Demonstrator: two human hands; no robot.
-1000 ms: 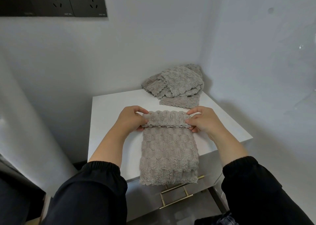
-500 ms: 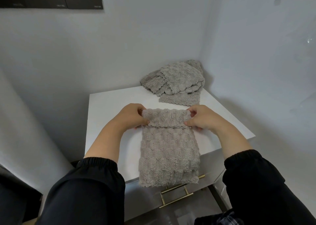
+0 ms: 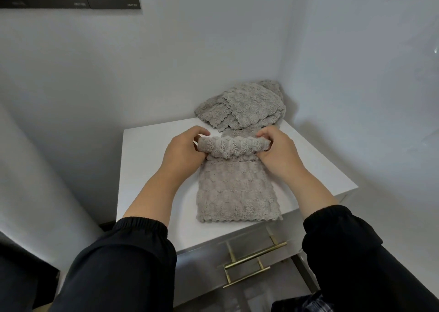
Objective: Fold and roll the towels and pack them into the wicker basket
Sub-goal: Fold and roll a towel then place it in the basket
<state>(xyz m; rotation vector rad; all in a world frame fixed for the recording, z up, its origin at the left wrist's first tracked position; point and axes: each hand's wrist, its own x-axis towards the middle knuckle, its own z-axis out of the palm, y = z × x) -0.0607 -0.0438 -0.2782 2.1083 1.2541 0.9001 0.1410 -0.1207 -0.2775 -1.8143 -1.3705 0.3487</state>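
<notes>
Here the grey towel [image 3: 237,188] lies folded into a long strip on the white counter [image 3: 152,169], its far end wound into a short roll [image 3: 234,146]. The left grip [image 3: 184,156] and the right grip [image 3: 281,156] each clasp one end of that roll, fingers curled round it. The cloth looks plush, light and limp, so it should compress easily and spring loose if let go. I judge the best hold is at both ends of the roll, pressed evenly to keep it tight and square. A heap of loose towels [image 3: 247,107] sits behind it in the corner. No wicker basket is in view.
</notes>
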